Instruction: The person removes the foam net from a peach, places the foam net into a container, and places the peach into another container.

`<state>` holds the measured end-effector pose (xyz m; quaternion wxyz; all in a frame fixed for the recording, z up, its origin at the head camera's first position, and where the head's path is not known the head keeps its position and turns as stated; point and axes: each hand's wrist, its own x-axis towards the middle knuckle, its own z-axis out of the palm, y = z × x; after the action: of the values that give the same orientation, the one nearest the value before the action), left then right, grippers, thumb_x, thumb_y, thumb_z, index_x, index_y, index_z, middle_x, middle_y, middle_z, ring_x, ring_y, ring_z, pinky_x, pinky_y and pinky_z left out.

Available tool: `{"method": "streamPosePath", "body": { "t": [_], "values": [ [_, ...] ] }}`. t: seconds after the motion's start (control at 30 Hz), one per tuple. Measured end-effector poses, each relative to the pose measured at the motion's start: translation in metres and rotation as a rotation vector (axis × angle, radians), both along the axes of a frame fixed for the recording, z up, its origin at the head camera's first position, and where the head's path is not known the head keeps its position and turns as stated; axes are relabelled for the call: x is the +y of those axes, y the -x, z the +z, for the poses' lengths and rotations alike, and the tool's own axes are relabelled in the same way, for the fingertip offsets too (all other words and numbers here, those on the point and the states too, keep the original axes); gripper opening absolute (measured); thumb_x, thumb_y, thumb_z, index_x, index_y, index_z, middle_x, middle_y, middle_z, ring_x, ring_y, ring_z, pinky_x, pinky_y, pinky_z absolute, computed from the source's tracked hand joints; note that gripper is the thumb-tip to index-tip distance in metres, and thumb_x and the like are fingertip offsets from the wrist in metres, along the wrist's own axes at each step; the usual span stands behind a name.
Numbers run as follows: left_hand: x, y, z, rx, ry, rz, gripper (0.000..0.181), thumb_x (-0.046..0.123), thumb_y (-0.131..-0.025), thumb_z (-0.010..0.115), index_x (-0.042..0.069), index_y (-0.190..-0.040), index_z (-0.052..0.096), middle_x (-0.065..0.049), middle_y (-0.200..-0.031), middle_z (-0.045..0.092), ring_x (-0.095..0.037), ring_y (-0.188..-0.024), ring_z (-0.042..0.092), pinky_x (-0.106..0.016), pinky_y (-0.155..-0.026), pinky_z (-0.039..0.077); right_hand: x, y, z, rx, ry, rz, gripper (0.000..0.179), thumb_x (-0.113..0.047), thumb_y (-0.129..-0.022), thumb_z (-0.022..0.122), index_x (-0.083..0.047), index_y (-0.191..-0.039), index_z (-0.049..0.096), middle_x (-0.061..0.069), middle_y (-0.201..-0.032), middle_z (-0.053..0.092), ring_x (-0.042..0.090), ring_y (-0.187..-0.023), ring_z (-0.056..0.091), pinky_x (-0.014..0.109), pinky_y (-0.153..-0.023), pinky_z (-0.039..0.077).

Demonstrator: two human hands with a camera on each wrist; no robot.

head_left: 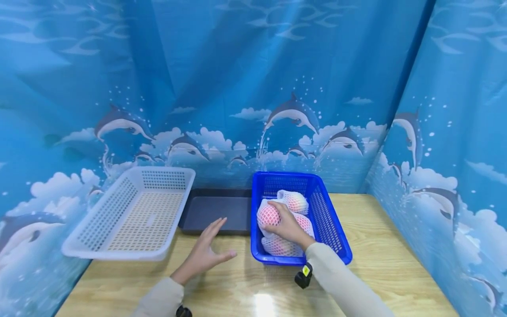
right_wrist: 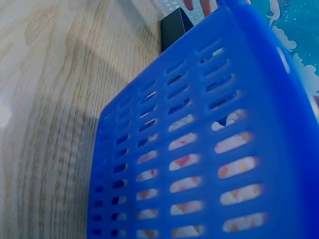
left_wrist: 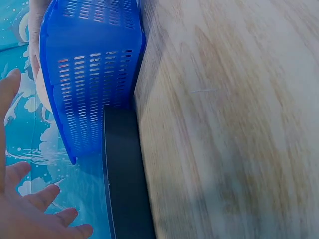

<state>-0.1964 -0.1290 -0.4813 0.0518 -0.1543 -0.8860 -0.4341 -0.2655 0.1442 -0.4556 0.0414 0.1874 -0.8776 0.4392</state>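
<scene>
My right hand (head_left: 291, 226) reaches into the blue basket (head_left: 326, 215) and grips a round reddish fruit (head_left: 268, 215) in a white foam net, thumb and fingers about its side. Several more netted fruits, one of them a pale fruit (head_left: 297, 202) at the back, lie around it. In the right wrist view, the basket's slotted wall (right_wrist: 189, 129) hides the hand. My left hand (head_left: 202, 255) holds nothing; its fingers are extended and its thumb spread, in front of the dark tray (head_left: 222, 211). The left wrist view shows those spread fingers (left_wrist: 47, 196) beside the tray's edge.
A white perforated basket (head_left: 119, 254) stands at the left, with only its bottom showing inside. The dark tray lies between the two baskets. All stand on a wood-grain table (head_left: 380, 246), with a blue dolphin-print curtain (head_left: 222, 88) behind and at the sides.
</scene>
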Motion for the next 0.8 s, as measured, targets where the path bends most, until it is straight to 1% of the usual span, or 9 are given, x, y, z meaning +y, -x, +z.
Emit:
{"method": "streamPosePath", "body": {
  "t": [0.17, 0.37, 0.5, 0.6, 0.67, 0.8],
  "values": [
    [0.001, -0.001, -0.003, -0.008, -0.006, 0.006, 0.097, 0.049, -0.070, 0.081, 0.025, -0.150, 0.031, -0.010, -0.156, 0.028, -0.040, -0.140, 0.027, -0.069, -0.105, 0.028, 0.000, -0.001, 0.001, 0.025, -0.011, -0.026, 0.077, -0.018, -0.071, 0.083, -0.003, -0.137, 0.047, 0.021, -0.136, 0.049, 0.038, -0.123, 0.049, 0.054, -0.104, 0.041],
    [0.000, -0.001, -0.003, -0.018, -0.024, 0.006, 0.096, 0.047, -0.070, 0.082, 0.027, -0.150, 0.031, -0.008, -0.156, 0.027, -0.039, -0.140, 0.026, -0.070, -0.104, 0.028, 0.002, 0.000, 0.001, 0.041, -0.010, -0.049, 0.076, -0.017, -0.070, 0.083, -0.004, -0.136, 0.049, 0.021, -0.134, 0.052, 0.037, -0.122, 0.050, 0.053, -0.104, 0.042],
    [-0.003, -0.003, -0.002, -0.031, -0.026, 0.003, 0.099, 0.053, -0.069, 0.080, 0.029, -0.151, 0.030, -0.006, -0.157, 0.025, -0.037, -0.141, 0.026, -0.070, -0.104, 0.028, 0.005, -0.002, 0.005, 0.020, 0.008, -0.072, 0.075, -0.016, -0.071, 0.083, -0.004, -0.136, 0.049, 0.020, -0.136, 0.051, 0.037, -0.125, 0.048, 0.053, -0.106, 0.039],
    [-0.007, -0.004, -0.001, -0.037, -0.019, 0.014, 0.100, 0.058, -0.068, 0.078, 0.029, -0.151, 0.029, -0.005, -0.157, 0.024, -0.037, -0.141, 0.025, -0.070, -0.104, 0.028, 0.006, -0.004, 0.009, 0.005, 0.009, -0.084, 0.074, -0.016, -0.072, 0.082, -0.004, -0.137, 0.049, 0.020, -0.137, 0.051, 0.037, -0.126, 0.047, 0.053, -0.106, 0.039],
    [-0.010, -0.005, -0.001, -0.029, -0.022, 0.022, 0.100, 0.056, -0.068, 0.079, 0.028, -0.151, 0.030, -0.005, -0.157, 0.025, -0.037, -0.141, 0.026, -0.070, -0.104, 0.028, 0.006, -0.006, 0.012, -0.006, 0.009, -0.088, 0.075, -0.017, -0.073, 0.082, -0.005, -0.138, 0.047, 0.020, -0.138, 0.049, 0.037, -0.126, 0.047, 0.053, -0.107, 0.039],
    [-0.015, -0.005, -0.002, -0.004, -0.023, 0.029, 0.097, 0.045, -0.071, 0.082, 0.025, -0.150, 0.031, -0.008, -0.156, 0.026, -0.039, -0.139, 0.028, -0.070, -0.104, 0.029, 0.005, -0.010, 0.018, -0.023, 0.032, -0.106, 0.075, -0.018, -0.075, 0.081, -0.007, -0.140, 0.045, 0.019, -0.142, 0.046, 0.037, -0.128, 0.045, 0.054, -0.107, 0.038]
  ]
}}
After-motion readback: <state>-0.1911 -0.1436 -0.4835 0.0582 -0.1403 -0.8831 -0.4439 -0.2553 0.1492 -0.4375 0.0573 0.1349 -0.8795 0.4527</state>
